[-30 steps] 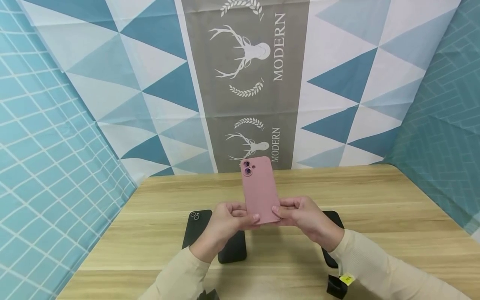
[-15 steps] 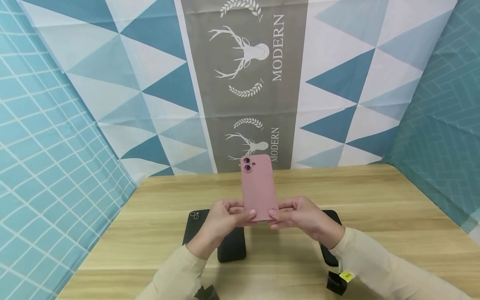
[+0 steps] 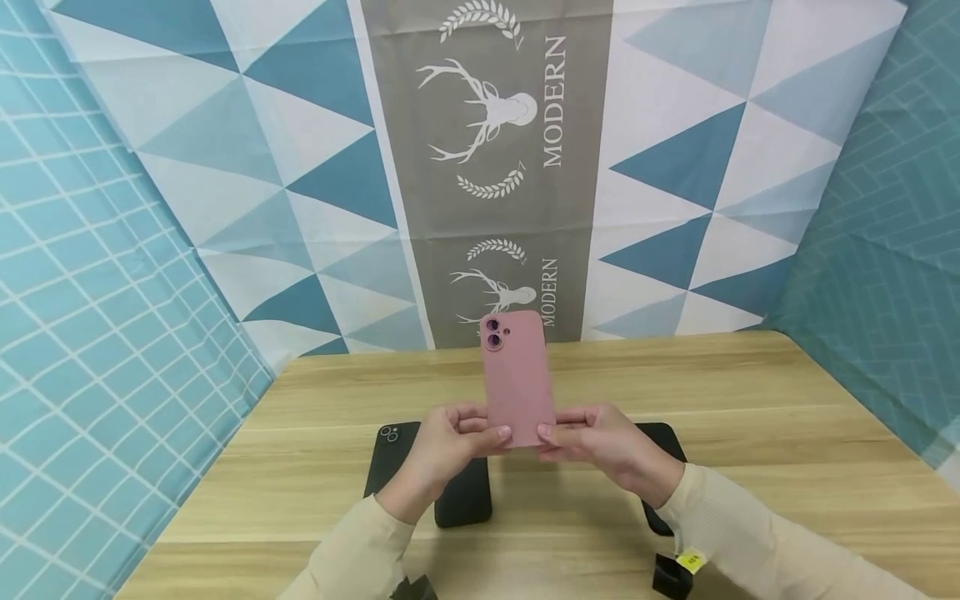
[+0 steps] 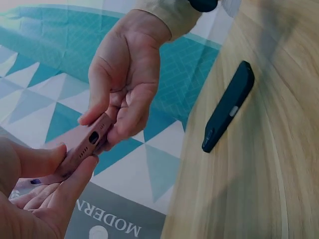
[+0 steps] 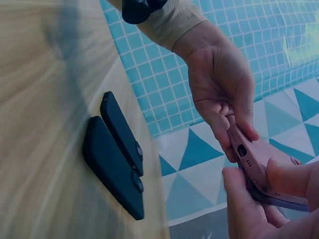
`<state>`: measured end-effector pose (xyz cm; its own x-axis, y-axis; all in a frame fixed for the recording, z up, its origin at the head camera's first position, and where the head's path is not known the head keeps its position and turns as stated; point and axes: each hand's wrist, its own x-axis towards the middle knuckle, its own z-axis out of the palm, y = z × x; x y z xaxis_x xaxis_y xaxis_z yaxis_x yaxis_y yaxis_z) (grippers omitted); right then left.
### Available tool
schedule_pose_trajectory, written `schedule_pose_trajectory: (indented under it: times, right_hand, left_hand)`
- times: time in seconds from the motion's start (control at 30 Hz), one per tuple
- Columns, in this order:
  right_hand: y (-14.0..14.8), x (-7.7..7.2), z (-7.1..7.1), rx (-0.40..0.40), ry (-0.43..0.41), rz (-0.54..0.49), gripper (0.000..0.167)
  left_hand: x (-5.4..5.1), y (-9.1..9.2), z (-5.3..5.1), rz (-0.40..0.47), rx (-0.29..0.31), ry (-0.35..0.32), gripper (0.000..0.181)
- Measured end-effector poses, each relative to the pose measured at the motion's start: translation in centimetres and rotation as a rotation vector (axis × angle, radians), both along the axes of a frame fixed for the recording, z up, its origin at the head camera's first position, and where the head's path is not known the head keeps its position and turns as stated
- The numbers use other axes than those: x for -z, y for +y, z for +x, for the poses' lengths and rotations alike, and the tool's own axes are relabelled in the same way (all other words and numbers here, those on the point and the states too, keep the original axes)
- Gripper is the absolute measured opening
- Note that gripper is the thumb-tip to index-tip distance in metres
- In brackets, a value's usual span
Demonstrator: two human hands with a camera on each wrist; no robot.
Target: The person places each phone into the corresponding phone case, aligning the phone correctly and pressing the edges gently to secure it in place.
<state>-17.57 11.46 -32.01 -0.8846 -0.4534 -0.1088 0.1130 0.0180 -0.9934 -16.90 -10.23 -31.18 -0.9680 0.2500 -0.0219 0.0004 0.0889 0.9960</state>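
Above the table, both hands hold a pink phone case point(image 3: 517, 379) upright, its back with two round camera rings facing the head camera. My left hand point(image 3: 446, 446) pinches its lower left corner, thumb on the back. At the lower right corner my right hand point(image 3: 615, 450) pinches it the same way. The wrist views show the case's bottom edge point(image 4: 82, 149), with a port opening and small holes. A dark edge point(image 5: 279, 199) shows along its far side in the right wrist view; whether a phone sits inside, I cannot tell.
Two black phones or cases, one point(image 3: 392, 450) behind my left forearm and another point(image 3: 465, 496) beside it, lie on the wooden table point(image 3: 570, 542). A third black one point(image 3: 662, 442) is partly behind the right wrist. Patterned cloth point(image 3: 487, 167) hangs behind the table.
The pink phone case has turned slightly more upright. My right thumb has shifted left and down, closer to the case's bottom edge. The left hand keeps its hold with little movement.
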Motion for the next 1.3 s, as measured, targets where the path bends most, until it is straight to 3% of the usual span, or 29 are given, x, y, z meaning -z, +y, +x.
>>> schedule_pose_trajectory:
  times: [0.2, 0.4, 0.57, 1.03, 1.3]
  right_hand:
    - [-0.2, -0.6, -0.1, 0.102, 0.037, 0.039, 0.050]
    - [-0.5, -0.4, 0.0, 0.136, 0.031, -0.039, 0.045]
    - [-0.9, -0.1, -0.1, 0.180, 0.030, -0.072, 0.042]
    - [-0.6, -0.4, -0.4, 0.094, 0.028, -0.039, 0.052]
    - [-0.9, -0.3, -0.3, 0.079, 0.062, -0.036, 0.049]
  left_hand:
    - [-0.3, 0.0, -0.3, 0.074, -0.014, -0.021, 0.038]
    - [0.2, 0.0, -0.7, 0.045, 0.026, -0.008, 0.035]
    - [0.9, 0.1, -0.9, 0.011, -0.009, -0.008, 0.032]
    - [0.5, -0.1, -0.6, -0.032, -0.056, 0.024, 0.028]
    - [1.1, 0.0, -0.2, -0.050, -0.033, 0.040, 0.030]
